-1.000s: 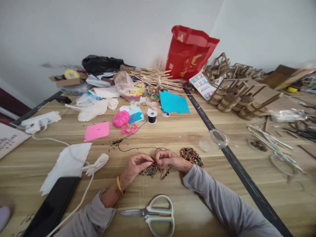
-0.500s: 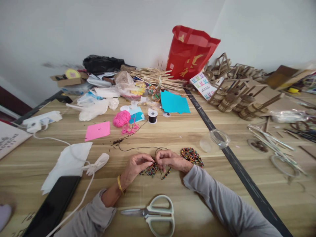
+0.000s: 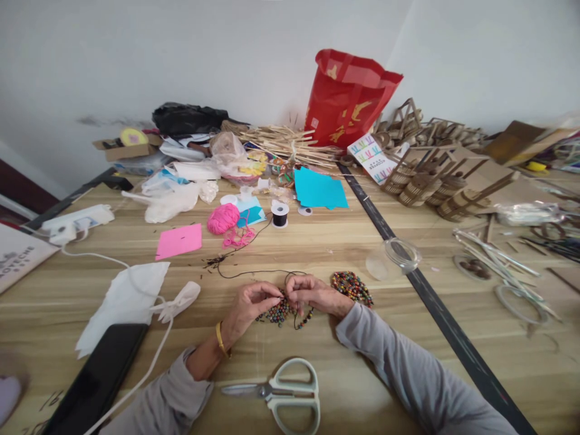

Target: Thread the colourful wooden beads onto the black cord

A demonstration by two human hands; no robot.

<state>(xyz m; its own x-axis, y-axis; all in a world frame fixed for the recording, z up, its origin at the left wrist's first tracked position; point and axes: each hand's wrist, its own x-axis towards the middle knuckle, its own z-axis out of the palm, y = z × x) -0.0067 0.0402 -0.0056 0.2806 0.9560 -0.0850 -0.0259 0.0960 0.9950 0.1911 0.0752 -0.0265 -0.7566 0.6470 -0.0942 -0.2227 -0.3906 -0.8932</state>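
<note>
Over a small heap of multicoloured beads (image 3: 277,314), my left hand (image 3: 248,308) and my right hand (image 3: 317,294) meet at the fingertips. The fingers of my right hand pinch a thin black cord (image 3: 254,272). A short run of strung beads (image 3: 307,318) hangs below that hand on the cord. My left thumb and forefinger are pressed together against the right fingertips; what lies between them is too small to make out. A pile of bead strands (image 3: 351,287) lies just beyond my right wrist. Scissors with cream handles (image 3: 294,386) rest in front of me.
The cord leads back to a black spool (image 3: 280,215). Pink yarn (image 3: 223,218), a pink paper (image 3: 179,240) and blue sheets (image 3: 321,188) lie behind. On the left are a phone (image 3: 97,377) and a white cable (image 3: 149,362). Small wooden buckets (image 3: 419,187) stand at right.
</note>
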